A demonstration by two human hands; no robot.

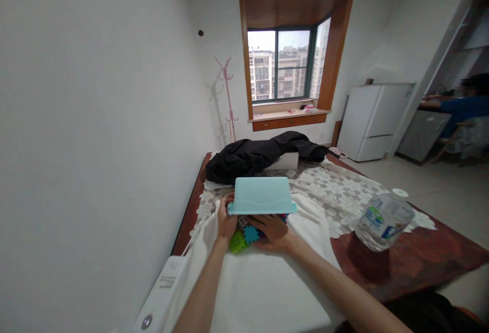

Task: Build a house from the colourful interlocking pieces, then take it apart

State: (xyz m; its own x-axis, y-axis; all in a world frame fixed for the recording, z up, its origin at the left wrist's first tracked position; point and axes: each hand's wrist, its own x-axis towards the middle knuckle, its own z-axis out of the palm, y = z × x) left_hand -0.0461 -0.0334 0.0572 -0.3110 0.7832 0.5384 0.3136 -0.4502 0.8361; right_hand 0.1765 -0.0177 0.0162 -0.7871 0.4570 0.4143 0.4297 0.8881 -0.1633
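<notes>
A light blue plastic box (262,194) is tipped on its side over the white cloth, its bottom facing away from me. My left hand (226,218) grips its left end, with the fingertips partly behind the box. Below the rim, my right hand (274,232) lies over toy gear pieces with its fingers stretched out, the tips partly hidden by the box. A lime green gear piece (237,242) and a blue gear piece (251,234) rest on the cloth between my hands. More small pieces, darker ones, show under the box's edge.
A large clear water bottle (384,221) stands at the right on the dark red table (416,254). Black fabric (263,152) lies across the far end, over a white box (286,161). A white device (162,289) is at the left. Another person (464,109) is far right.
</notes>
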